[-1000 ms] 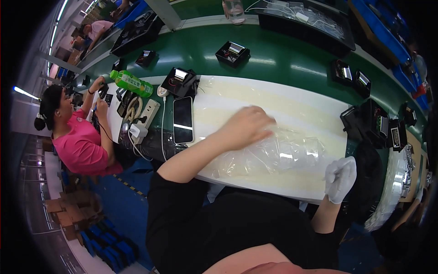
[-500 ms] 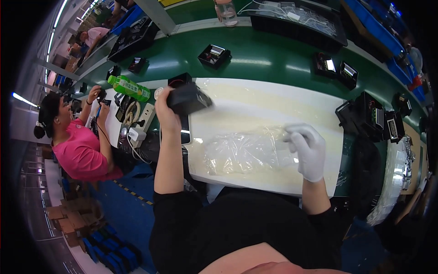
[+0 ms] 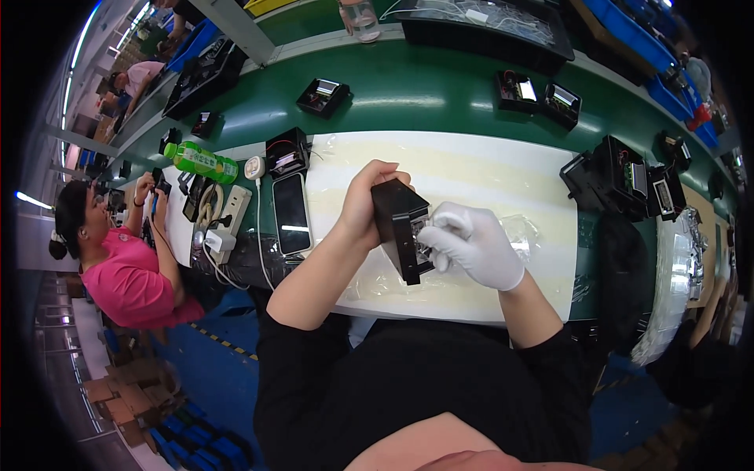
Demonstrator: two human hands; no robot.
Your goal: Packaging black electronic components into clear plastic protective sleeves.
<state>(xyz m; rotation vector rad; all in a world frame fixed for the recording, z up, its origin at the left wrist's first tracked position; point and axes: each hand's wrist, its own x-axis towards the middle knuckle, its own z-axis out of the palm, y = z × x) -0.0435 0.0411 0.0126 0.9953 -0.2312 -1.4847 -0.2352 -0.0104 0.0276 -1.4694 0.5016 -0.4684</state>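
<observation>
My bare left hand (image 3: 367, 206) grips a black box-shaped housing (image 3: 399, 228) and tilts it above the white work mat (image 3: 448, 161). The housing's right side faces my other hand and shows some shiny parts inside. My right hand (image 3: 475, 250), in a white glove, has its fingers pinched together at that side. Whatever lies between those fingertips is hidden. Beneath the hands, a clear plastic sheet or bag (image 3: 520, 237) rests on the mat, partly covered by the glove and the housing.
Left of the mat are a phone (image 3: 291, 213), an open black housing (image 3: 287, 154), a power strip (image 3: 233, 217) and a green bottle (image 3: 201, 161). More black housings (image 3: 628, 177) stand at the right. A co-worker in pink (image 3: 133, 275) sits at the left.
My left hand has brought the black housing from the mat's left edge rightward to its middle. My right hand has moved left to meet it. The view has shifted slightly.
</observation>
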